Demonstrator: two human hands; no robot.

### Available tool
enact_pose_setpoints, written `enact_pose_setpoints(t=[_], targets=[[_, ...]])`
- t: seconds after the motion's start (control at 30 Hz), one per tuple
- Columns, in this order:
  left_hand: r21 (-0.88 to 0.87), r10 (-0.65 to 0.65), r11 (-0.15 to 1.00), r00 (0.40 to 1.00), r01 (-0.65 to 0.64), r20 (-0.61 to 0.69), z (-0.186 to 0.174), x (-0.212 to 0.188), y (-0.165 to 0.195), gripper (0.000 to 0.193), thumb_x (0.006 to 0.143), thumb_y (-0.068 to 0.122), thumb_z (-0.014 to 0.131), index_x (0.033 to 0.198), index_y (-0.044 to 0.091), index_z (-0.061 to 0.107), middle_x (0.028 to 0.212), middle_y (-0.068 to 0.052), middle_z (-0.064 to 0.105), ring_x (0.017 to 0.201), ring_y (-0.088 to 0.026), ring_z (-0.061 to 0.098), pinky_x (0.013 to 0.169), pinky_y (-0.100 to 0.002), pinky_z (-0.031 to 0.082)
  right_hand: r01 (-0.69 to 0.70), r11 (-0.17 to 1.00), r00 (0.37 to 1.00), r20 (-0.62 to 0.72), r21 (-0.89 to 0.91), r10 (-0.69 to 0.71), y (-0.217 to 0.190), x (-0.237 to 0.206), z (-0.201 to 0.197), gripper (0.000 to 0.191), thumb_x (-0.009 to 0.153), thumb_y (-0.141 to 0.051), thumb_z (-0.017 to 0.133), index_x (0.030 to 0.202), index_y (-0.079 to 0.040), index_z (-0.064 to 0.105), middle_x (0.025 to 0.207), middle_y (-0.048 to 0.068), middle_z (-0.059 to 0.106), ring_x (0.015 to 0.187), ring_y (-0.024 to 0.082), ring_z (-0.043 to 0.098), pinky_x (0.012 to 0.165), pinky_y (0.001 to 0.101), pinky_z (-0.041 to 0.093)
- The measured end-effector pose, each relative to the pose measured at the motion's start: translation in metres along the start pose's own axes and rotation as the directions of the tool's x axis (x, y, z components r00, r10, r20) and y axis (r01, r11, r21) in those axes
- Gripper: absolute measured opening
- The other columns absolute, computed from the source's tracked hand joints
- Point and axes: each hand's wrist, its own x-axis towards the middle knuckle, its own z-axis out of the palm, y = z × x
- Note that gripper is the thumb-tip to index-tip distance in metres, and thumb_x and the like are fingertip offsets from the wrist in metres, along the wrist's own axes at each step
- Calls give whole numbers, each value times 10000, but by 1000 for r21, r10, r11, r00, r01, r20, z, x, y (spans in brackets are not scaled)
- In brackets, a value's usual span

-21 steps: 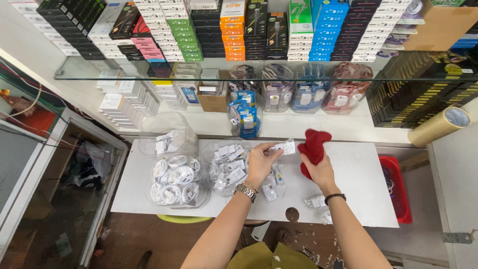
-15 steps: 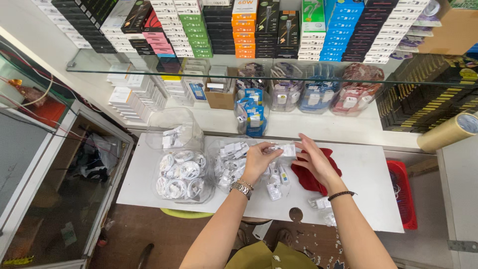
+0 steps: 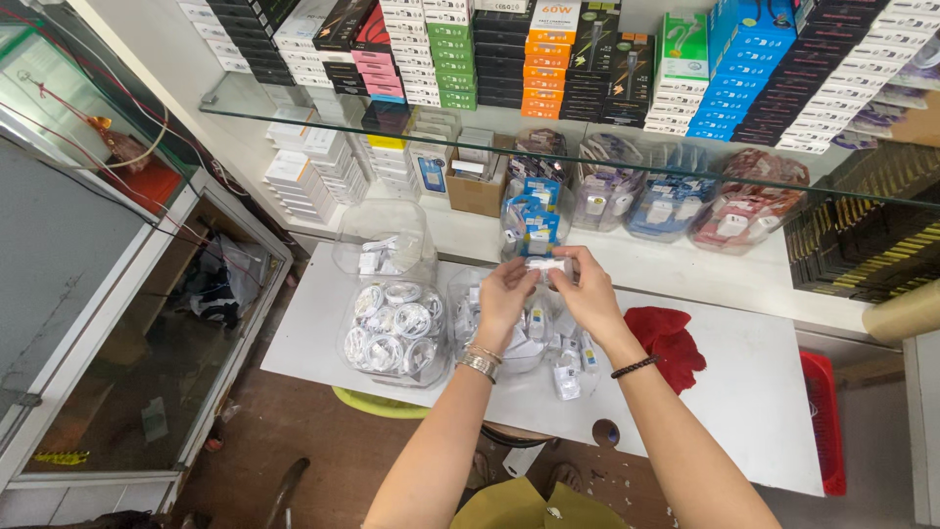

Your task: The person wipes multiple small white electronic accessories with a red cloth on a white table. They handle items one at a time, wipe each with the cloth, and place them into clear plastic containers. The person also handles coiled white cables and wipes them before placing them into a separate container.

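We find both hands raised above the white surface (image 3: 744, 392): left hand (image 3: 504, 294) and right hand (image 3: 587, 289) fingers clamped on one small white packet (image 3: 546, 265), its contents indistinct, ends hidden by fingertips.

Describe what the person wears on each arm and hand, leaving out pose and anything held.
Both forearms are bare, with no sleeves in view. The left hand has a silver metal watch band and a thin bangle at its wrist. The right hand has a thin dark beaded bracelet at its wrist. No gloves show.
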Motion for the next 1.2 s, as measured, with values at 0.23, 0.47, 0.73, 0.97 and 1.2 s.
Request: enact_pose_setpoints(t=[0.23, 0.47, 0.73, 0.97, 1.2], targets=[[-271, -245, 906, 925, 326, 291, -82, 14, 9, 316, 912, 49, 748, 1197, -17, 628, 1066, -115, 727, 952, -195, 717, 884, -321, 618, -457, 724, 859, 466, 516, 210, 35, 17, 8, 349, 969, -122, 582, 1306, -30, 577, 1210, 83, 665, 1103, 165, 679, 973, 369, 571], [763, 309, 589, 947, -264, 89, -105, 0, 18, 265, 852, 67, 722, 1110, 20, 688, 984, -185, 763, 889, -320, 750, 806, -412, 592, -349, 935, 922, 202, 61, 331, 70, 20, 110, 367, 910, -118, 693, 1259, -66, 591, 1019, 118, 629, 822, 191, 664, 805, 416, 603], [908, -51, 391, 982, -148, 182, -108, -1, -26, 766, 875, 76, 586, 1555, -50, 258, 988, -326, 697, 966, -464, 687, 871, -504, 547, 282, 698, 955, 123, -658, -269, 79, 0, 144, 337, 740, -133, 788, 1051, -96, 664, 1009, 159, 678, 974, 398, 632, 843, 486, 523], [961, -14, 254, 993, -108, 115, -68, -7, 13, 733, 888, 150, 622, 1536, 32, 299, 970, -254, 699, 918, -423, 690, 810, -504, 549, 170, 908, 981, 156, -382, -118, 79, 18, 97, 256, 866, -148, 730, 1101, -53, 689, 1034, 151, 731, 916, 316, 722, 814, 409, 573], [730, 384, 349, 800, -588, 461, 53, -20, -10, 281, 874, 55, 647, 1147, 5, 686, 964, -214, 720, 974, -381, 667, 893, -475, 521, -171, 833, 974, -218, -526, 62, 139, 19, -85, 394, 931, -306, 730, 1259, -105, 644, 1252, 136, 719, 1090, 293, 708, 922, 405, 566]])
